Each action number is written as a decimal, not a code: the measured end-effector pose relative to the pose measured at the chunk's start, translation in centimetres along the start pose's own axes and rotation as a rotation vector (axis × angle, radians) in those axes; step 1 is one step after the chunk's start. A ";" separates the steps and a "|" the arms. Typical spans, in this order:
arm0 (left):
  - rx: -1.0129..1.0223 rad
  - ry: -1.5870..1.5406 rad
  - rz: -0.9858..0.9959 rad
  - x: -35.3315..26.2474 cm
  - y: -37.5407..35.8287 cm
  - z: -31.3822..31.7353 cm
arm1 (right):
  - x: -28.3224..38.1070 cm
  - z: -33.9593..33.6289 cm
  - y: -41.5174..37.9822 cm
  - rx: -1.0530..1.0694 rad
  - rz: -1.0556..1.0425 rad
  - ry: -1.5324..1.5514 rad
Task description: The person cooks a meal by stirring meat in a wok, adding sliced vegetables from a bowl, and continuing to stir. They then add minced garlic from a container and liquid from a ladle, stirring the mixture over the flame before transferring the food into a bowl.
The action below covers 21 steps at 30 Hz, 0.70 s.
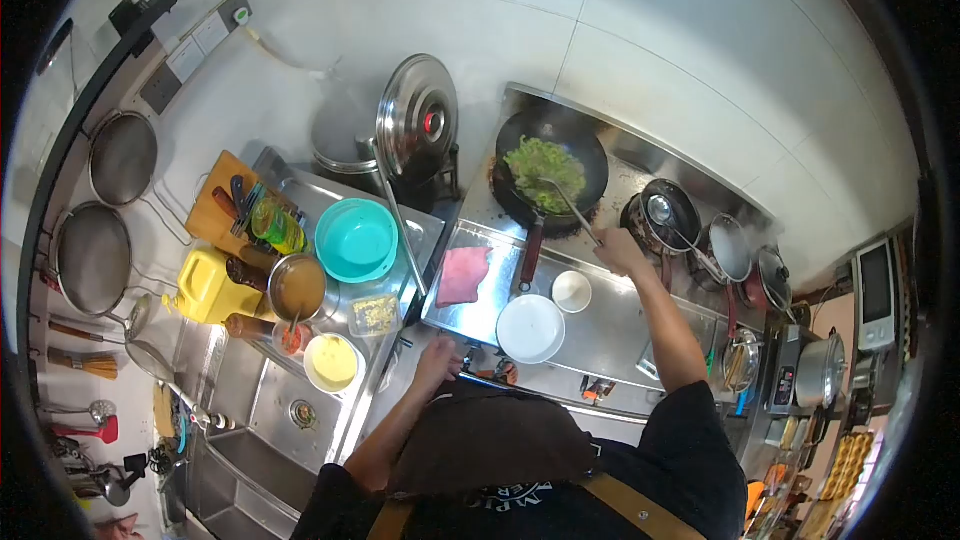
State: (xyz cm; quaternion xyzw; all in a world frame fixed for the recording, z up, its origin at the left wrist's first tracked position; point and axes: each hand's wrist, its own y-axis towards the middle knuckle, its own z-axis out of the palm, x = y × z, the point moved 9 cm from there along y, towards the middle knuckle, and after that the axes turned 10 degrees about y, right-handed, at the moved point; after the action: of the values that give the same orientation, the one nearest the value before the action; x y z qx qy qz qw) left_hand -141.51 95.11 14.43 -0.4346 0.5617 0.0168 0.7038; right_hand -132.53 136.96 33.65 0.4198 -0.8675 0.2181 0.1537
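My right hand is closed around the handle of a long metal wok ladle. Its far end reaches into chopped green vegetables in a dark wok, and the greens partly hide its head. The wok sits on the stove, its dark handle pointing towards me. At the front edge of the stove, my left hand has its fingers curled at a dark stove knob. A pink cloth lies on the steel counter, beyond that hand.
A white plate and white bowl stand before the wok. Right of it are a smaller pan and several pots. To the left are a turquoise basin, yellow jug, large lid and sink.
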 end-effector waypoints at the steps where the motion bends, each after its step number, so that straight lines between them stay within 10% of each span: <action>1: 0.012 0.030 0.010 -0.2 -0.1 0.4 | -0.9 -0.1 0.1 -0.038 -0.059 -0.001; 21: 0.003 0.088 0.002 -1.9 -0.4 2.0 | -1.9 0.1 4.7 -0.220 0.011 -0.124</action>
State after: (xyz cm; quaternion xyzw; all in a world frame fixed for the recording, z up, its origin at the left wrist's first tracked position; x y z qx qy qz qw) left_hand -140.47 96.98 16.19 -0.4333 0.5926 -0.0026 0.6790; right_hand -135.14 140.84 31.54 0.4084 -0.8963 0.0959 0.1436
